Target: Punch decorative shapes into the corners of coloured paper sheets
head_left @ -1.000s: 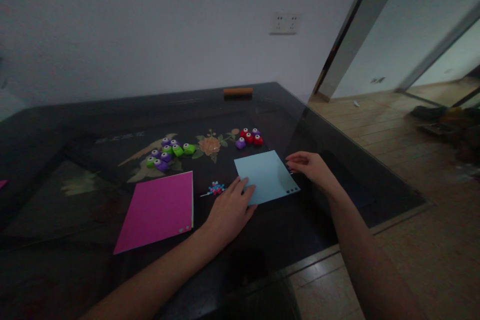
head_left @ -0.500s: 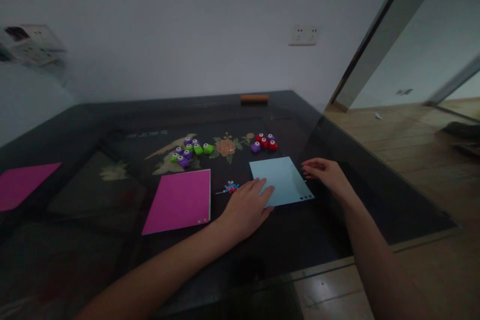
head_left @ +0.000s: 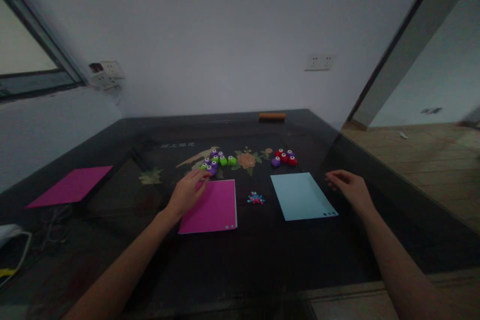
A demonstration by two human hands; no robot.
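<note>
Left hand at the pink sheet's far-left corner, right hand empty beside the blue sheet.

Left hand [head_left: 186,193] lies on the far-left corner of the pink sheet [head_left: 210,207], fingers loosely curled, reaching toward the green and purple punches [head_left: 217,160] just beyond; whether the grip pinches anything cannot be told. Right hand [head_left: 347,187] rests on the dark worktop [head_left: 262,260], fingers loosely bent, holding nothing, just right of the blue sheet [head_left: 303,196]. Small cut-outs [head_left: 255,198] lie between the two sheets. Red and purple punches [head_left: 284,157] sit beyond the blue sheet. A second pink sheet [head_left: 71,186] lies far left.
</note>
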